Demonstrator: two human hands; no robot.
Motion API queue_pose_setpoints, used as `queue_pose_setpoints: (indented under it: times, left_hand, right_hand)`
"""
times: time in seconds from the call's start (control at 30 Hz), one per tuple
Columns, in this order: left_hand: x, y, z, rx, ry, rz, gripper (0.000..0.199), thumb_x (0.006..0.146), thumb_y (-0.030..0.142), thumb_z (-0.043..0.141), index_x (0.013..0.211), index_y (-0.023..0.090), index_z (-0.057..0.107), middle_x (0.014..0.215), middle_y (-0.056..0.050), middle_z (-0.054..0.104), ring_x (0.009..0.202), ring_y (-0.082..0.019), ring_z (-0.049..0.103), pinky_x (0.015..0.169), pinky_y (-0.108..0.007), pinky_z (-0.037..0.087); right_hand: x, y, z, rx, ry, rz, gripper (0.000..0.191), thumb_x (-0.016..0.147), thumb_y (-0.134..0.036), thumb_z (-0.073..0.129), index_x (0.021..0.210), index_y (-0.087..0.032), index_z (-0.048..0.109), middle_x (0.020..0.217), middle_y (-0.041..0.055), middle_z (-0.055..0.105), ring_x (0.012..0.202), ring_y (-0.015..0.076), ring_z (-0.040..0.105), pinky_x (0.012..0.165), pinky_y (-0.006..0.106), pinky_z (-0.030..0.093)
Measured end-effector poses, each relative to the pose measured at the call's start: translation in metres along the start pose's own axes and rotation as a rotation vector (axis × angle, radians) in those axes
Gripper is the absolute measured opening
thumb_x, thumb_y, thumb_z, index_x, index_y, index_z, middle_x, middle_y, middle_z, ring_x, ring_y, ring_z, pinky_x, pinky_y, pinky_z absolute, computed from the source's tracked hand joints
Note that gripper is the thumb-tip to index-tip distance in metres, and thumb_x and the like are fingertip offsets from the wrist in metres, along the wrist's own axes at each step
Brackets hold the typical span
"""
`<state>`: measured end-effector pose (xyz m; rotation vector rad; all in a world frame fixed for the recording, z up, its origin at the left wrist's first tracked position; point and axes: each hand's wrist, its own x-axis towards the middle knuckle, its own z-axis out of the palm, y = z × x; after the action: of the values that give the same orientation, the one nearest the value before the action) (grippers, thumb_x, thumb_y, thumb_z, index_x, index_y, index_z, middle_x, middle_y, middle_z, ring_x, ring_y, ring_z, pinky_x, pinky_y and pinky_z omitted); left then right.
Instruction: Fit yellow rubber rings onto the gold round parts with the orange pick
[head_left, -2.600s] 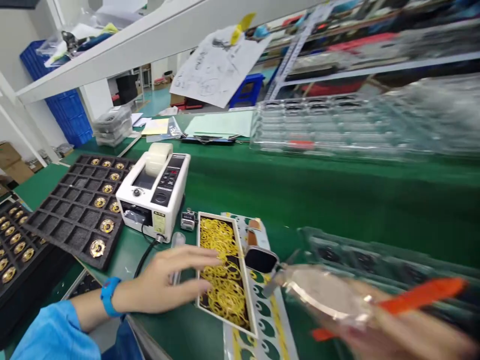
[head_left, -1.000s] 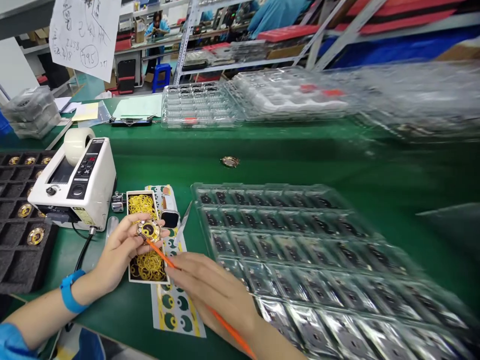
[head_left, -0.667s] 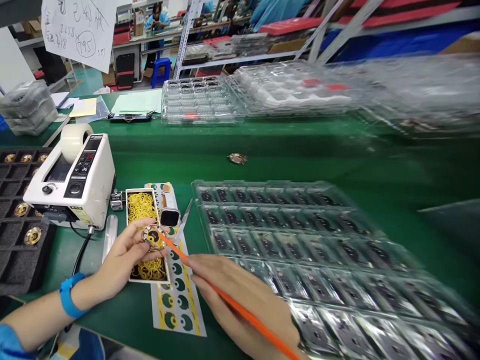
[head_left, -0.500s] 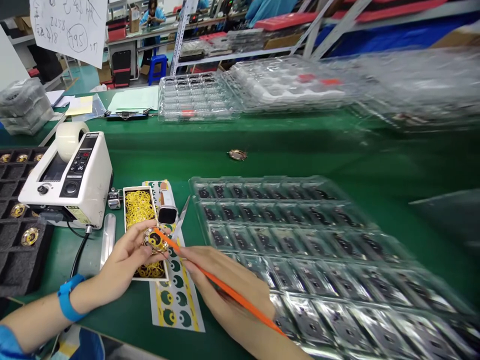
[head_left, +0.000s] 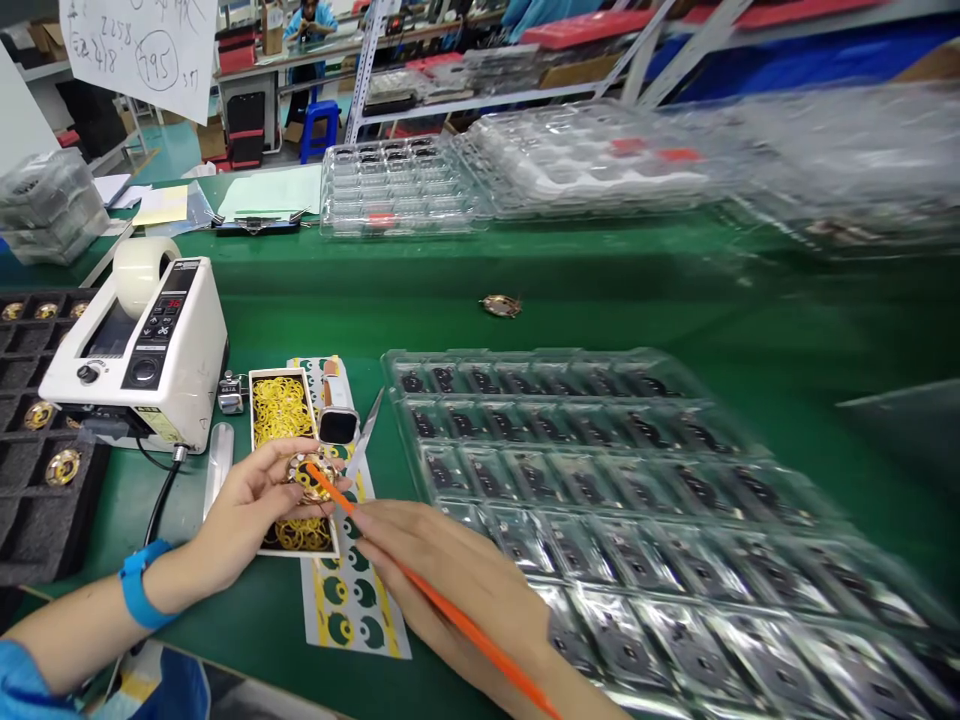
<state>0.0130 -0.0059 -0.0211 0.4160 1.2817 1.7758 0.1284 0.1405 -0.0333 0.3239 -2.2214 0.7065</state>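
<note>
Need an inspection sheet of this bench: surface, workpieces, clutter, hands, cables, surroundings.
Surface: flat green tabletop, no spill seen.
Workpieces: round gold-coloured metallic part; slim orange stick, tip over the part, contact unclear.
Clutter: oblong white box of yellow rings; clear plastic compartment tray of dark components.
Hands: left hand grips the part; right hand holds the stick.
Cables: black cable at boxy white tape dispenser.
Surroundings: hanging white handwritten sheet; blue plastic stool.

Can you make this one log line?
left hand: holds gold disc | right hand: holds orange stick, tip at disc | nearby: yellow rings
</note>
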Motion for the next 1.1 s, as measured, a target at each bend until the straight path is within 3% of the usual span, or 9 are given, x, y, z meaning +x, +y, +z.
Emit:
queue_pose_setpoints:
  times: [0.1, 0.27, 0.43, 0.57, 0.63, 0.77, 0.93, 1.0, 1.1]
  left_hand:
    - [-0.001, 0.000, 0.002, -0.011, -0.004, -0.009, 0.029, 0.084, 0.022, 0.061, 0.113, 0.023, 0.059, 0.105, -0.004, 0.066, 0.096, -0.019, 0.064, 0.092, -0.037, 0.053]
    - [-0.001, -0.001, 0.003, -0.020, 0.013, -0.046, 0.037, 0.082, 0.026, 0.066, 0.117, 0.022, 0.057, 0.106, -0.006, 0.066, 0.096, -0.020, 0.063, 0.095, -0.040, 0.051]
    - [0.000, -0.001, 0.002, -0.061, 0.021, -0.068, 0.036, 0.080, 0.024, 0.067, 0.116, 0.021, 0.059, 0.104, -0.006, 0.067, 0.102, -0.022, 0.062, 0.095, -0.040, 0.050]
    - [0.001, 0.000, 0.002, -0.051, 0.045, -0.074, 0.033, 0.079, 0.023, 0.067, 0.111, 0.021, 0.062, 0.100, -0.005, 0.068, 0.096, -0.019, 0.063, 0.087, -0.032, 0.054]
    - [0.002, 0.001, 0.002, -0.039, 0.052, -0.061, 0.029, 0.078, 0.024, 0.069, 0.107, 0.020, 0.063, 0.098, -0.005, 0.068, 0.092, -0.018, 0.065, 0.082, -0.028, 0.056]
    - [0.004, 0.002, 0.005, 0.025, 0.069, -0.024, 0.027, 0.073, 0.026, 0.075, 0.094, 0.016, 0.062, 0.081, -0.002, 0.066, 0.072, -0.015, 0.068, 0.063, -0.021, 0.056]
    - [0.003, 0.000, 0.006, 0.157, 0.069, -0.001, 0.022, 0.070, 0.022, 0.072, 0.086, 0.015, 0.058, 0.080, -0.002, 0.064, 0.059, -0.013, 0.065, 0.046, -0.016, 0.049]
    - [0.003, 0.000, 0.007, 0.221, 0.093, 0.021, 0.018, 0.068, 0.017, 0.070, 0.081, 0.015, 0.057, 0.077, -0.001, 0.063, 0.056, -0.011, 0.064, 0.043, -0.015, 0.046]
    - [0.003, 0.000, 0.006, 0.282, 0.122, 0.037, 0.015, 0.070, 0.018, 0.066, 0.082, 0.016, 0.057, 0.067, 0.001, 0.060, 0.051, -0.010, 0.060, 0.040, -0.013, 0.042]
  right_hand:
    - [0.003, -0.004, 0.000, 0.018, 0.056, 0.093, 0.024, 0.088, -0.005, 0.054, 0.108, -0.017, 0.060, 0.085, 0.0080, 0.072, 0.078, 0.0162, 0.070, 0.074, 0.026, 0.061]
    - [0.001, -0.001, 0.008, 0.015, 0.122, 0.079, 0.021, 0.087, -0.001, 0.054, 0.103, -0.011, 0.062, 0.086, 0.0096, 0.071, 0.084, 0.0146, 0.069, 0.077, 0.025, 0.059]
    - [-0.004, 0.004, 0.012, -0.072, 0.067, -0.087, 0.021, 0.085, 0.004, 0.052, 0.103, -0.002, 0.062, 0.095, 0.0165, 0.070, 0.097, 0.0203, 0.066, 0.084, 0.032, 0.059]
    - [-0.005, 0.005, 0.009, -0.154, -0.027, -0.220, 0.024, 0.088, 0.002, 0.044, 0.105, 0.000, 0.061, 0.096, 0.0185, 0.070, 0.097, 0.0262, 0.066, 0.081, 0.039, 0.059]
    - [-0.003, 0.004, 0.005, -0.114, -0.005, -0.174, 0.023, 0.088, 0.000, 0.045, 0.106, -0.005, 0.060, 0.093, 0.0156, 0.070, 0.093, 0.0233, 0.066, 0.077, 0.036, 0.060]
    - [0.003, 0.001, -0.003, 0.089, 0.149, 0.111, 0.026, 0.087, -0.001, 0.048, 0.105, -0.016, 0.058, 0.091, 0.0084, 0.064, 0.083, 0.0161, 0.063, 0.066, 0.027, 0.055]
    - [-0.001, 0.002, -0.004, 0.185, 0.190, 0.329, 0.024, 0.093, -0.011, 0.040, 0.104, -0.019, 0.060, 0.092, 0.0067, 0.057, 0.086, 0.0171, 0.057, 0.066, 0.029, 0.049]
    - [-0.003, 0.002, -0.003, 0.124, 0.177, 0.325, 0.025, 0.095, -0.015, 0.037, 0.097, -0.018, 0.061, 0.094, 0.0076, 0.054, 0.089, 0.0186, 0.055, 0.069, 0.031, 0.048]
    - [-0.001, -0.003, 0.001, 0.069, 0.137, 0.199, 0.023, 0.095, -0.013, 0.035, 0.087, -0.017, 0.056, 0.086, 0.0063, 0.054, 0.082, 0.0174, 0.055, 0.069, 0.031, 0.048]
